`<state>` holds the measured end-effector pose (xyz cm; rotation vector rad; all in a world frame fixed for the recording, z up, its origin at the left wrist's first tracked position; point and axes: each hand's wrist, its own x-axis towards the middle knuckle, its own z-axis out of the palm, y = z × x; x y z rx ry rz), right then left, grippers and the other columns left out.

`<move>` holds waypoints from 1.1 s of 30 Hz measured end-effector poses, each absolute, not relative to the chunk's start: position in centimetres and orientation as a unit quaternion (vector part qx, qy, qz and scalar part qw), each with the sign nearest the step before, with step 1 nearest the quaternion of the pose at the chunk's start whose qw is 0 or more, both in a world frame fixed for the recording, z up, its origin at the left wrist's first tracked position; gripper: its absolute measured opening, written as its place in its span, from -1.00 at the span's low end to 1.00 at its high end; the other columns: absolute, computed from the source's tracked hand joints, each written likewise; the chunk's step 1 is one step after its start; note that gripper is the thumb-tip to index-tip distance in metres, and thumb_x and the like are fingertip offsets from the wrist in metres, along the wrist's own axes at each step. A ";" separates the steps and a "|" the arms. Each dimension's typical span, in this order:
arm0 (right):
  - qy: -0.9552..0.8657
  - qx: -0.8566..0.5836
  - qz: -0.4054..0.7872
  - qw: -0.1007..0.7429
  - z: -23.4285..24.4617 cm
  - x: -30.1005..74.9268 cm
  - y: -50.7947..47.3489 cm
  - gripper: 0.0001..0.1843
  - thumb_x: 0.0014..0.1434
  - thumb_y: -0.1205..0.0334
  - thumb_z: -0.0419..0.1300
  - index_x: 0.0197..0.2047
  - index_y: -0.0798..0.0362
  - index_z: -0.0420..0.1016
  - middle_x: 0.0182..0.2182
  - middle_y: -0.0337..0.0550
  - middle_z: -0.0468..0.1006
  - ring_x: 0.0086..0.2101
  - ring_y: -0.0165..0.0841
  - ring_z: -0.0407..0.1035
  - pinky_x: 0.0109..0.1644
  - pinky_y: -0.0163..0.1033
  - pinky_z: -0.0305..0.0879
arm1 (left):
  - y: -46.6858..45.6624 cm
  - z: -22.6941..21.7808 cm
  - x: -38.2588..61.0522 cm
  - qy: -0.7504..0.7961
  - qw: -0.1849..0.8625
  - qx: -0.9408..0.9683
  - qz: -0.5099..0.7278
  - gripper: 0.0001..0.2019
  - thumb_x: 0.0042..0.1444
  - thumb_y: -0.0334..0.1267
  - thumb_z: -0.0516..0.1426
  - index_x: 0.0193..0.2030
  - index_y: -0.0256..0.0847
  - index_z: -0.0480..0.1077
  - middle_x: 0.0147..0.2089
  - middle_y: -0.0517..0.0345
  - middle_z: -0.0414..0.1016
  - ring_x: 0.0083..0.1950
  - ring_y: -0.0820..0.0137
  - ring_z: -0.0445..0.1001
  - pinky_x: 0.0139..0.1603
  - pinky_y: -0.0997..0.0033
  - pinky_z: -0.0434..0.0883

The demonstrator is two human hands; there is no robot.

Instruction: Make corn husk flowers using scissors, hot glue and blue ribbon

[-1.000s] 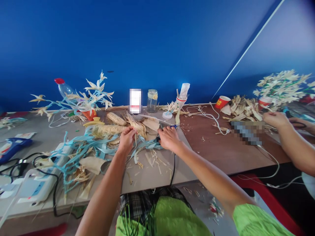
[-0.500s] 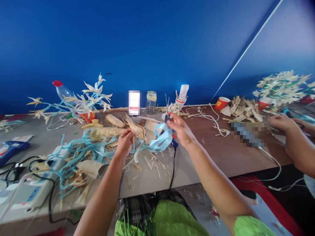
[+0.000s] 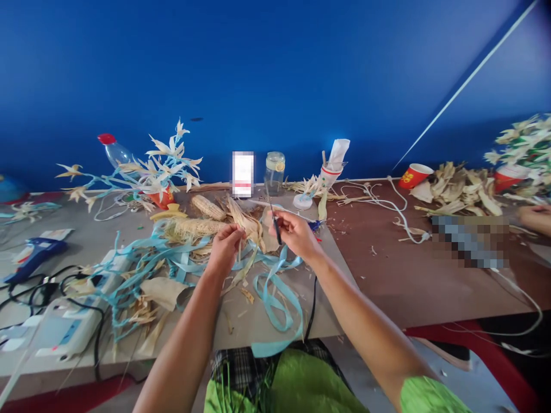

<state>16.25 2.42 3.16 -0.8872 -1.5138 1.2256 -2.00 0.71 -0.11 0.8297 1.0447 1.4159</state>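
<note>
My left hand (image 3: 227, 245) is closed in a pinch on a thin, pale strip of corn husk (image 3: 240, 251), which is mostly hidden by the fingers. My right hand (image 3: 295, 234) grips a pair of scissors (image 3: 274, 221) by the dark handles, the blades pointing up and away from me. Between and behind the hands lies a bundle of dry corn husks (image 3: 246, 221). Light blue ribbon (image 3: 282, 312) trails in loops below my right hand to the table's front edge. A corn cob (image 3: 209, 207) rests beyond my left hand.
At left stand a husk-flower arrangement (image 3: 166, 152), a blue glue gun (image 3: 38, 255) and a white power strip (image 3: 80, 324) with cables. A glass jar (image 3: 274, 171) and phone (image 3: 243, 175) are at the back. To the right are husks (image 3: 460, 183) and another person's hand (image 3: 536, 219).
The blue ribbon that was bunched by my right hand now lies lower, spread toward the table edge. My right hand has moved left with the scissors, closer to my left hand. The view has shifted right.
</note>
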 end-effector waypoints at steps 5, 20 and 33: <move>-0.621 -0.372 0.530 0.443 1.7 15.6 1.8 -0.49 -0.07 0.09 0.27 -0.05 0.16 0.47 -0.46 -0.21 0.46 -0.43 -0.44 0.33 -0.30 -0.32 0.29 | 0.5 0.6 -1.5 0.465 0.562 0.346 0.589 -0.79 -0.17 -0.22 0.26 -0.51 -0.26 0.32 -0.60 0.30 0.33 -0.63 0.63 0.14 -0.59 0.56 0.07; -0.536 -0.368 0.576 0.495 0.7 15.5 1.8 -0.49 -0.13 0.03 0.34 -0.10 0.07 0.46 -0.44 -0.25 0.45 -0.40 -0.45 0.33 -0.26 -0.32 0.29 | 0.3 -0.3 -1.0 0.469 0.590 0.375 0.540 -0.83 -0.12 -0.25 0.25 -0.48 -0.26 0.34 -0.57 0.29 0.32 -0.63 0.64 0.15 -0.58 0.58 0.12; -0.564 -0.327 0.560 0.510 0.6 15.6 2.0 -0.45 -0.10 0.07 0.32 -0.03 0.05 0.38 -0.36 -0.18 0.52 -0.39 -0.44 0.37 -0.31 -0.30 0.31 | -0.4 0.1 -0.7 0.462 0.625 0.500 0.383 -0.84 -0.13 -0.24 0.24 -0.54 -0.28 0.40 -0.57 0.22 0.33 -0.55 0.56 0.20 -0.52 0.54 0.13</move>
